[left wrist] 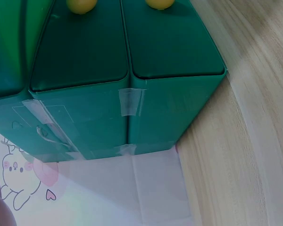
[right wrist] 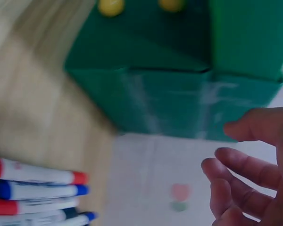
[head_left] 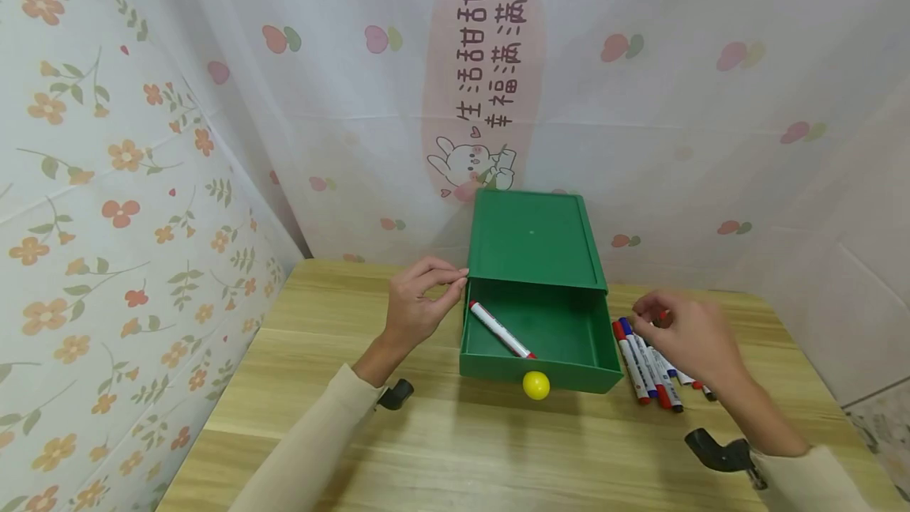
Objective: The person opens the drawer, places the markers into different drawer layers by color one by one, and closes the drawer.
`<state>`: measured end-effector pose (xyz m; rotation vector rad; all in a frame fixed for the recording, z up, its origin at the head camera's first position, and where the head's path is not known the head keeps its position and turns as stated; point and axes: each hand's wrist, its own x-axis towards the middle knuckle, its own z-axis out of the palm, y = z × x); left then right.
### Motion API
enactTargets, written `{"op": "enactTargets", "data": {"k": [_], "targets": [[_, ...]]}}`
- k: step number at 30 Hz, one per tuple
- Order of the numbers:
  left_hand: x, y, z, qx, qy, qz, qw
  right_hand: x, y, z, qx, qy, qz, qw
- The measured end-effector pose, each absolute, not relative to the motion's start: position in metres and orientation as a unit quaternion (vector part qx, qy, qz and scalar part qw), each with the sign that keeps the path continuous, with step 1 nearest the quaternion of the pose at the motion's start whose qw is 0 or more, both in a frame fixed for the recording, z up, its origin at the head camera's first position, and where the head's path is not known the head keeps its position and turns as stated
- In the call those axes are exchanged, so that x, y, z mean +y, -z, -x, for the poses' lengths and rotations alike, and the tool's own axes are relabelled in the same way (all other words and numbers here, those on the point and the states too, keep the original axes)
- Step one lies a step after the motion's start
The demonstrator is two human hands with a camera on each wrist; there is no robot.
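Observation:
A green drawer cabinet [head_left: 529, 239] stands against the back curtain, its top drawer [head_left: 490, 367] pulled out by a yellow knob's side [head_left: 536, 385]. Inside that drawer one white marker with red ends [head_left: 500, 330] lies slanted at the left. My left hand [head_left: 421, 303] touches the cabinet's left front top corner with thumb and forefinger; most of it is outside the left wrist view. Over several whiteboard markers [head_left: 643, 366] to the cabinet's right hovers my right hand [head_left: 693, 334]. In the right wrist view its thumb and fingers stand apart, holding nothing.
Lower drawers with yellow knobs [left wrist: 160, 3] are closed beneath, joined by clear tape [left wrist: 131, 101]. The wooden table [head_left: 426, 449] runs out in front and to both sides. A printed curtain [head_left: 341, 101] hangs behind, and a flowered one [head_left: 128, 204] at the left.

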<state>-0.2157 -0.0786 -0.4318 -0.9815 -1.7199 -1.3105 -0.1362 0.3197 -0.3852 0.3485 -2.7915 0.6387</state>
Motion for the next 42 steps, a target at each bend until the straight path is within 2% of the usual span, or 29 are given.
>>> {"op": "enactTargets", "data": {"k": [3, 14, 20, 42], "targets": [[-0.079, 0.432, 0.215, -0.672, 0.512, 0.383, 0.374, 0.327, 0.405, 0.138, -0.962, -0.215, -0.117, 0.122], [-0.078, 0.431, 0.215, -0.677, 0.512, 0.378, 0.370, 0.338, 0.458, 0.138, -0.968, -0.245, -0.043, 0.044], [-0.078, 0.432, 0.215, -0.675, 0.511, 0.379, 0.374, 0.340, 0.476, 0.140, -0.972, -0.226, -0.046, 0.043], [-0.078, 0.431, 0.214, -0.671, 0.514, 0.382, 0.374, 0.338, 0.493, 0.147, -0.980, -0.194, 0.037, -0.031]]}}
